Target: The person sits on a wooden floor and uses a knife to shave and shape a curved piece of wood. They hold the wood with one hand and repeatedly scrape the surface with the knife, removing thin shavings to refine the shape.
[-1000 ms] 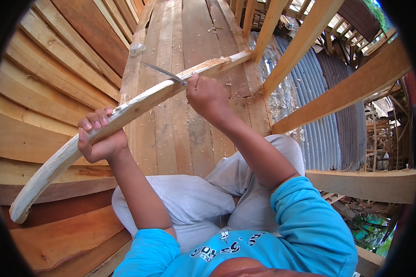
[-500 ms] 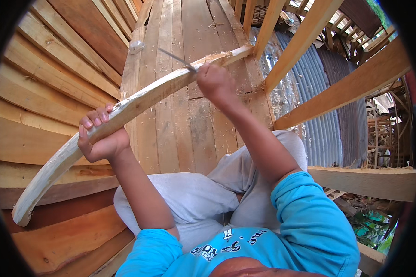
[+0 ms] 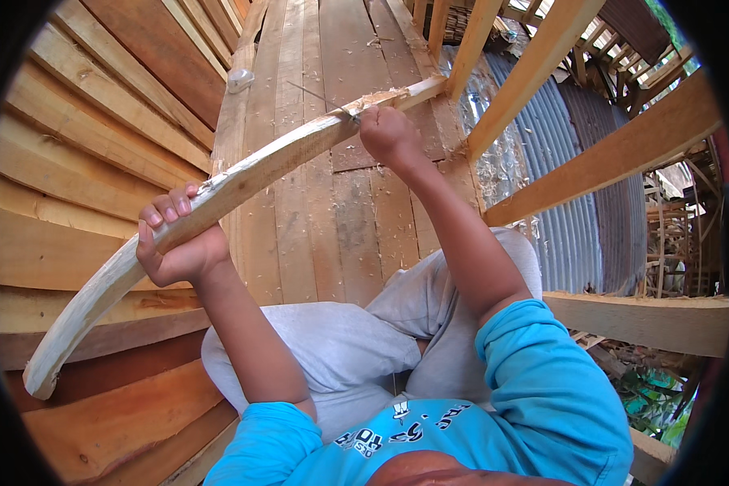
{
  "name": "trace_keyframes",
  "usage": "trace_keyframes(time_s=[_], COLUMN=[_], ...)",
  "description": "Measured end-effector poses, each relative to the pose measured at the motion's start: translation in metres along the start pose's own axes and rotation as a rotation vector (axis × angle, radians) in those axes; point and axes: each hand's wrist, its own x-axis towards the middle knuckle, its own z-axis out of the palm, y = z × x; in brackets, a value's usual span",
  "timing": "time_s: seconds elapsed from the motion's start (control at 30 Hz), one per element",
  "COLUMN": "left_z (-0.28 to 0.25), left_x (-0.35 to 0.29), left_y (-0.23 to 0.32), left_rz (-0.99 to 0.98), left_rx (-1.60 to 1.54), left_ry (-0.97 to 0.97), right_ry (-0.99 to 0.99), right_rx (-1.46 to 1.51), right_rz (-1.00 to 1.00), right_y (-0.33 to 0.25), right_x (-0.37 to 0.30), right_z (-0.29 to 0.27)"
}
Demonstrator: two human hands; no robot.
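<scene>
Gripping a long, bowed length of wood (image 3: 275, 162) in the left hand (image 3: 185, 243), with fingers wrapped around it and tips showing over the far edge. Gripping a thin-bladed knife (image 3: 319, 96) in the right hand (image 3: 390, 135), with fingers closed in a fist; cannot tell the form of the handle hidden inside. Observed with blade set across the upper edge of the wood, well apart from the left hand, near the far end, and pointing away to the left. Recorded the wood as lying slantwise above the plank floor (image 3: 300, 243), from beside the boards (image 3: 65, 235) at lower left up to an upright post (image 3: 474, 49); cannot tell whether touching the post. Found whitish and rough along the upper edge, browner on the near side. Noted shavings (image 3: 377, 39) scattered over the floor, a small clear container (image 3: 240, 79) near the boards, and corrugated sheets (image 3: 559, 178) beyond the post. Seated with legs folded, in grey trousers (image 3: 324, 340) and blue shirt (image 3: 543, 373).
</scene>
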Motion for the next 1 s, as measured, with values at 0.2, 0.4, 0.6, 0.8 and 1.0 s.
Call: trace_keyframes(time_s=[0.2,0.4,0.6,0.8,1.0], left_z=[-0.010,-0.003,-0.008,-0.008,-0.010], left_x=[0.002,0.000,0.001,-0.001,0.002], left_y=[0.004,-0.001,-0.003,0.000,-0.002], left_rz=[0.008,-0.012,0.002,-0.024,-0.022], left_rx=[-0.014,-0.011,-0.029,-0.011,-0.043], left_ry=[-0.031,-0.004,0.014,0.019,-0.011], right_ry=[-0.074,0.064,-0.127,-0.019,-0.027], right_rx=[-0.091,-0.028,-0.086,-0.097,-0.127], right_rz=[-0.026,0.034,0.052,-0.020,-0.004], right_y=[-0.038,-0.010,-0.035,-0.007,-0.027], right_x=[-0.027,0.001,-0.025,-0.004,-0.022], right_z=[-0.014,-0.008,-0.020,-0.003,-0.012])
